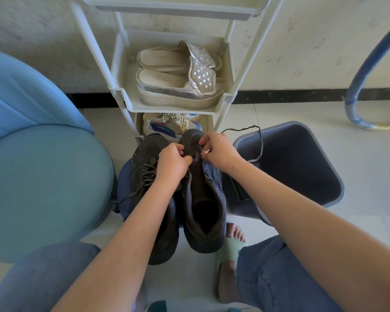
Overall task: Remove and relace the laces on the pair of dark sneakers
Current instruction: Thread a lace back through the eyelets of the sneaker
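Observation:
Two dark sneakers stand side by side on a low blue stool, toes pointing away from me. The left sneaker [147, 167] still carries its grey-flecked lace criss-crossed over the tongue. The right sneaker [204, 206] has its tongue bare and its mouth wide. My left hand [172, 164] and my right hand [218, 150] meet over the right sneaker's toe-end eyelets, both pinching the dark lace [260, 140]. The lace's free length arcs out to the right above the bin and back to my right wrist.
A white shoe rack [119, 86] stands just behind the sneakers, holding silver platform sandals [180, 86] and a colourful sneaker below. A grey bin [333, 176] sits at right, a blue-green chair [45, 181] at left. My sandalled foot [231, 244] rests below the stool.

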